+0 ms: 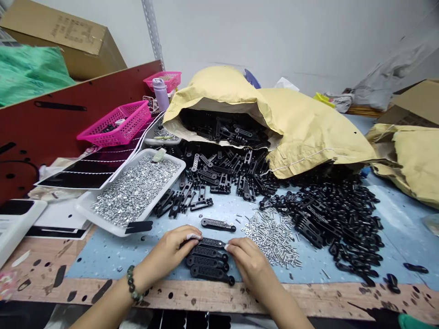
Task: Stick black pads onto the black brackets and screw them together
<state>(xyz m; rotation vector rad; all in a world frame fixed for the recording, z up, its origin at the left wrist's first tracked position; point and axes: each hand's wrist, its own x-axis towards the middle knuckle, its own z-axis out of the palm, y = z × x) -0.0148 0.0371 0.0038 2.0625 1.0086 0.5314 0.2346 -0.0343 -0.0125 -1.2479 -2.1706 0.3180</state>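
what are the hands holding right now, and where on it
A black strip, the farthest in a short row: the left hand grips its left end, the right hand its right end.

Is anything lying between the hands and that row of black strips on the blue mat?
Nothing visible. The left hand and right hand touch the black strips at opposite ends. A lone strip lies just beyond the row and the screw pile sits to its right, both apart.

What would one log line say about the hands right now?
left hand: fingertips on row of black strips | right hand: fingertips on same row | screws: loose pile beside right hand
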